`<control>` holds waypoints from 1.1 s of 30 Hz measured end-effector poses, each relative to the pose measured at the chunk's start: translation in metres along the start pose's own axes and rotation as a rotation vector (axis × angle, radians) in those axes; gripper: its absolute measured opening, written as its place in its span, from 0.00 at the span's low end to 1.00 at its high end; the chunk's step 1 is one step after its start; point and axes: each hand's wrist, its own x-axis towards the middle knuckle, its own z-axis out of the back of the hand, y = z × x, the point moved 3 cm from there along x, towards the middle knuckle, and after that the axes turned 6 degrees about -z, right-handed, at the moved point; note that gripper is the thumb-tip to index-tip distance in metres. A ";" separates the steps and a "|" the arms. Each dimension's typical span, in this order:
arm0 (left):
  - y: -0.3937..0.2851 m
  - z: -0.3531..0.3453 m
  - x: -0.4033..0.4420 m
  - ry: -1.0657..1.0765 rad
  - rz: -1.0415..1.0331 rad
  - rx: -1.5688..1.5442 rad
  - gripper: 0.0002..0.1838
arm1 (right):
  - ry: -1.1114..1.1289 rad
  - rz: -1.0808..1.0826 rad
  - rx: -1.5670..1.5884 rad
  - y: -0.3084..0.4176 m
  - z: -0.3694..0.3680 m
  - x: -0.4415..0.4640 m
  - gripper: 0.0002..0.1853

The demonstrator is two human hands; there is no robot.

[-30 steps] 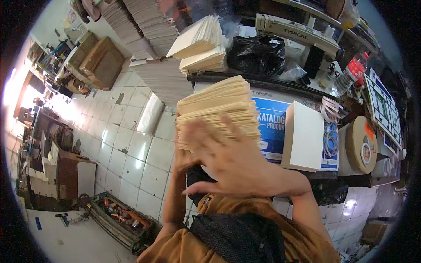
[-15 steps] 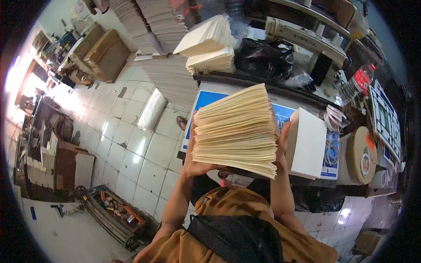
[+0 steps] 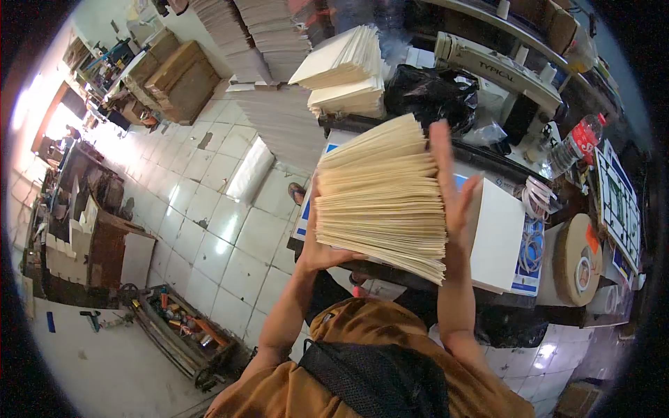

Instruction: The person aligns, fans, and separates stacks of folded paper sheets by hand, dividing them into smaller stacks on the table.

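Note:
A thick stack of cream folded paper [image 3: 380, 202] fans out in front of me, its many edges facing up and spread wider toward the left. My left hand [image 3: 322, 256] holds the stack at its left side and lower left corner, the thumb along the near edge. Along the right side my right hand [image 3: 454, 188] is open, fingers straight and apart, its palm beside the stack's edges; whether it touches is unclear. To the right of that hand lies a white block of paper [image 3: 497, 240] on the table.
Another cream paper pile [image 3: 345, 73] stands at the back beside a black plastic bag [image 3: 432, 97]. A sewing machine [image 3: 498, 70], a bottle [image 3: 578, 143] and a large tape roll [image 3: 577, 261] are to the right. A tool tray [image 3: 185, 327] sits at lower left.
My right hand has lifted and straightened its fingers, now reaching higher along the stack's side. The stack sits slightly farther right in view, still in my left hand.

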 end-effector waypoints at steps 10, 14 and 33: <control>0.022 0.010 -0.024 -0.009 0.055 0.157 0.73 | -0.283 -0.121 0.454 -0.059 0.034 0.005 0.48; 0.043 0.026 -0.029 0.102 -0.028 0.455 0.64 | -0.220 -0.279 0.158 -0.115 0.049 0.009 0.47; 0.013 0.007 -0.001 -0.410 0.158 0.183 0.25 | -0.047 -0.326 0.209 -0.064 0.003 -0.038 0.38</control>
